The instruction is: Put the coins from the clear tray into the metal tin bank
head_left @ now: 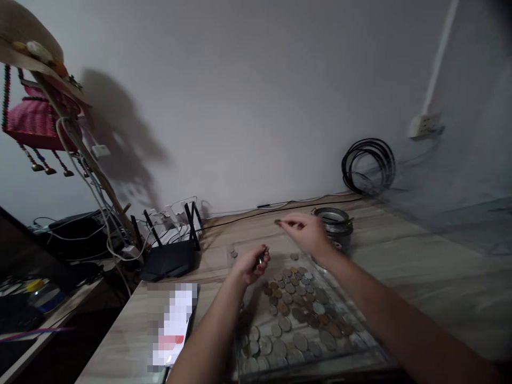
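My left hand [251,265] is curled closed around several coins [261,259], whose edges show between the fingers. It hovers above the far left part of a clear plastic tray [368,341]. Pinched between the thumb and finger of my right hand [306,232] is one dark coin [277,222], raised over the tray's far edge. Many loose coins [298,290], silver, brown and copper, lie spread across the tray. Just behind my right hand stands a round metal-rimmed jar [340,218], partly hidden by the hand and wrist.
A lit phone [176,320] lies on the wooden table, left of my left forearm. Beyond it sits a black router [170,258] with antennas and cables. Coiled black cable [368,165] leans against the wall. A pink bag [42,117] and straw hat [30,32] hang at left.
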Demonstrator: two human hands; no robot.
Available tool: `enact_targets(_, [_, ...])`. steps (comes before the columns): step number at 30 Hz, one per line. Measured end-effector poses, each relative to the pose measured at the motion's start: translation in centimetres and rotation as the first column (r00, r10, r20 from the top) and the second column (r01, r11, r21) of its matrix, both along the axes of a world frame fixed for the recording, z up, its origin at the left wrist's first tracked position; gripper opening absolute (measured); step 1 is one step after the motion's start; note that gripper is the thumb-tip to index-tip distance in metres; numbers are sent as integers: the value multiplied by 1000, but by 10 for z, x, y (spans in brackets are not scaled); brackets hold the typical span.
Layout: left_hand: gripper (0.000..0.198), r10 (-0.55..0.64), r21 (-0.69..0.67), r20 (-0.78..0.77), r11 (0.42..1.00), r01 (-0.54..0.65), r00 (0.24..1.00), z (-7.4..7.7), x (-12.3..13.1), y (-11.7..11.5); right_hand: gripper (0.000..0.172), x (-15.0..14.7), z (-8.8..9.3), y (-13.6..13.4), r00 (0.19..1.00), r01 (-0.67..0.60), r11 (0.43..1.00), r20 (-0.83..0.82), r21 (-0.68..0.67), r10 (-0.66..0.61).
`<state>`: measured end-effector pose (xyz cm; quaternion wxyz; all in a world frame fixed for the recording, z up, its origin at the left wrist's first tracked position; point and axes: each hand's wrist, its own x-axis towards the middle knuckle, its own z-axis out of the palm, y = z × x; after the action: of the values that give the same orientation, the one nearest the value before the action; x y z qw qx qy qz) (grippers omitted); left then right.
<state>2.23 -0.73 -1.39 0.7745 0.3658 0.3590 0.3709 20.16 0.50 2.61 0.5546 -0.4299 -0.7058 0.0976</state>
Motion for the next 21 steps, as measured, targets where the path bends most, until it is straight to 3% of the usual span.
enact_targets(3, [19, 31, 23, -40, 999, -30, 999, -3, 0, 1, 23, 39, 30, 11, 978, 206, 976, 42, -74, -203])
enact_targets(5, [18, 26, 31, -35, 999, -25, 999, -4, 0, 2, 25, 65, 42, 15, 888, 432, 896, 224, -100, -402])
enact_targets(7, [18, 20, 24, -31, 1000, -19, 999, -4, 0, 2, 24, 86, 43, 17, 772, 579, 805, 402, -126, -492])
enact_targets(9, [18, 26, 6, -31, 1000, -26, 999, -4, 0, 2, 20, 100, 38, 19, 752, 591, 783, 486, -194, -447])
enact_targets(12, [18, 78, -4, -34, 997, -78, 996, -4, 0, 3, 15, 109, 27, 24, 796, 528, 808, 484, -262, -363])
enact_targets(16, [20, 111, 18, -75, 994, -110, 991, -7, 0, 5, 13, 110, 21, 27, 752, 581, 783, 514, -221, -413])
enact_targets(18, [21, 108, 62, -87, 993, -103, 990, -8, 0, 4, 14, 105, 21, 24, 733, 591, 791, 517, -160, -443])
enact_targets(21, [25, 130, 154, -112, 982, -112, 985, -9, 2, 2, 21, 83, 21, 12, 776, 535, 838, 328, 109, -538])
